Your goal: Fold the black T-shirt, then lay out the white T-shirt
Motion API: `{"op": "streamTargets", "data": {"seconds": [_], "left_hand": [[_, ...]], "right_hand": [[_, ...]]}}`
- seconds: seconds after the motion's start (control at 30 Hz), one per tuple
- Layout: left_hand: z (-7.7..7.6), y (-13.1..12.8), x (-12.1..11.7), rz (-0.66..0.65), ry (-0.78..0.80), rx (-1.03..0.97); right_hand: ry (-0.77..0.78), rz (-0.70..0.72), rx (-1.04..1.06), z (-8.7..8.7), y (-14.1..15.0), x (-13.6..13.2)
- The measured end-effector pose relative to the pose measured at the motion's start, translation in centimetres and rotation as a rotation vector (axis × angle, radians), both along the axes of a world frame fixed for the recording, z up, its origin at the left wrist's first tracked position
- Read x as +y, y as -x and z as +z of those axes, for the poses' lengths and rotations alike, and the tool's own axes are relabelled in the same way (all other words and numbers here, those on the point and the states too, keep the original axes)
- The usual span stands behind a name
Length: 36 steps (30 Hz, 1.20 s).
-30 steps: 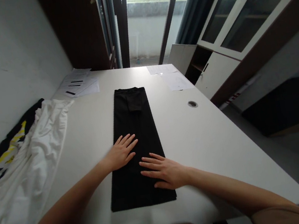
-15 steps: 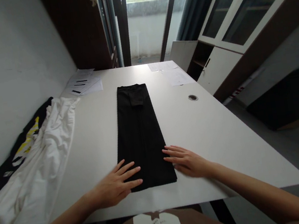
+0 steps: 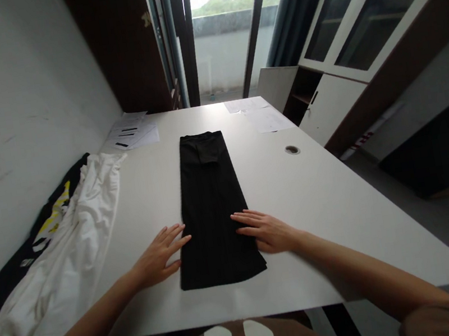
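A black T-shirt [image 3: 213, 204] lies lengthwise on the white table [image 3: 279, 193], folded into a long narrow strip. Its neckline is at the far end, and a sleeve is turned in flat on top just below it. My left hand [image 3: 160, 257] is open at the shirt's left edge, its fingertips touching the cloth. On the other side, my right hand [image 3: 266, 232] rests open with its fingers flat on the right edge. Neither hand grips the fabric. The near hem curves slightly, and its right corner shows layers a little apart.
White clothing [image 3: 87, 218] lies in a loose pile along the left wall, beside a black garment with a yellow print [image 3: 51, 218]. Papers [image 3: 133, 131] lie at the far left, more sheets [image 3: 263, 116] at the far right. A cable hole [image 3: 292, 150] is on the right.
My left hand has slid away and outward to the shirt's left edge, uncovering the near left corner. My right hand has moved slightly inward onto the cloth. The near hem now looks more curved.
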<state>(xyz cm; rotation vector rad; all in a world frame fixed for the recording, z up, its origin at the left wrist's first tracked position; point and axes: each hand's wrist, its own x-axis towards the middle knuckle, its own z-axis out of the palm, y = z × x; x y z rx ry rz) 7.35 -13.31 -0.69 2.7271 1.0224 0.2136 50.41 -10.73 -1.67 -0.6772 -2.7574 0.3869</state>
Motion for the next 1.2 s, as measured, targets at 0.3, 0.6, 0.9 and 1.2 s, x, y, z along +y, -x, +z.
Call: {"op": "streamTargets", "data": {"seconds": [0.3, 0.6, 0.9, 1.2], "left_hand": [[-1.0, -1.2, 1.2, 0.011, -0.034, -0.043], [-1.3, -2.9, 3.5, -0.05, -0.084, -0.073], [-0.6, -3.2, 1.8, -0.202, 0.042, -0.133], [2.7, -3.6, -0.2, -0.144, 0.343, -0.19]], "right_hand": [[-0.035, -0.076, 0.0, -0.4, 0.5, 1.0], [0.119, 0.206, 0.056, 0.1, 4.7, -1.0], [0.479, 0.057, 0.255, 1.1, 3.4, -2.1], [0.749, 0.072, 0.226, 5.2, 3.4, -4.2]]}}
